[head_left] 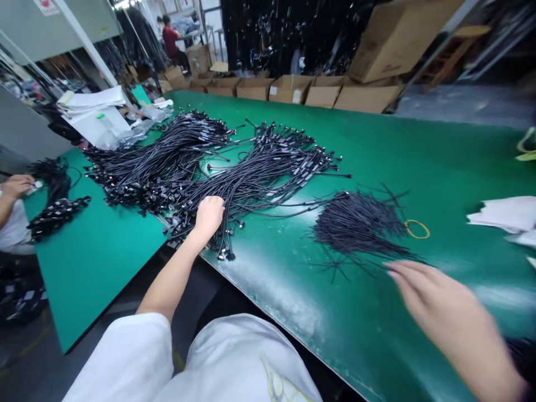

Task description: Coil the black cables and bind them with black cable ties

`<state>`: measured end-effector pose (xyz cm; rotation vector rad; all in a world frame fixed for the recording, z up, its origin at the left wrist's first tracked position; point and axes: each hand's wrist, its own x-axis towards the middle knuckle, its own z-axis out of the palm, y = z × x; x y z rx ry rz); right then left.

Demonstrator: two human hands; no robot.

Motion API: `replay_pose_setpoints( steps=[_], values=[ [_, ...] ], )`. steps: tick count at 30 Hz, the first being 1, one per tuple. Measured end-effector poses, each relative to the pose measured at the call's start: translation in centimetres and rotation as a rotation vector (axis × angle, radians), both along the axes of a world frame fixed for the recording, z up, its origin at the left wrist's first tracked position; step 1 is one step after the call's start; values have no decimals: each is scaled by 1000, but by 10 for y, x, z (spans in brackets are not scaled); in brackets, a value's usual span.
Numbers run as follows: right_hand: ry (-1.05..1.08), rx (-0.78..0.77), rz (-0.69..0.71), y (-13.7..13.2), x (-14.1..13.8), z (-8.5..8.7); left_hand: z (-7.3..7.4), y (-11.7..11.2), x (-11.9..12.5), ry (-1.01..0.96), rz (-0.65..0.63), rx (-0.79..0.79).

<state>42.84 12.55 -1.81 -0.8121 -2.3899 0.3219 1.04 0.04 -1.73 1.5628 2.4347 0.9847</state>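
Head view is showing two hands, well apart. The left hand (210,215) is holding some black cables (253,177), with fingers curling around them; these are lying in a big heap on the green table (419,145). The right hand (439,301), slightly blurred, is hovering at the near edge of the thin black strips (355,223), its fingertips close together; I cannot tell if they are pinching one. One yellow ring (417,238) is lying just beside the strips.
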Motion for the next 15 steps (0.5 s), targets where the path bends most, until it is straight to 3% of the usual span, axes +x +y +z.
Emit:
replay_pose_setpoints(
  steps=[2, 3, 6, 8, 10, 12, 15],
  values=[
    [-46, 133, 72, -3, -47, -3, 13, -3, 24, -29, -106, 25],
    [-102, 118, 95, -6, -74, 1, 20, -9, 41, -60, -176, 25],
    [-166, 218, 221, -11, -149, 22, 41, -43, 82, -288, -470, -86],
    [-281, 254, 313, 2, -183, 38, 51, -71, 87, -434, -510, -144],
    [-293, 261, 198, 29, -194, 54, 55, -95, 71, -513, -390, -146],
    [-244, 278, 1, 63, -185, 73, 51, -113, 45, -613, -290, -137],
    [-157, 349, -230, 103, -151, 105, 41, -127, 14, -1045, -286, 47]
  ],
)
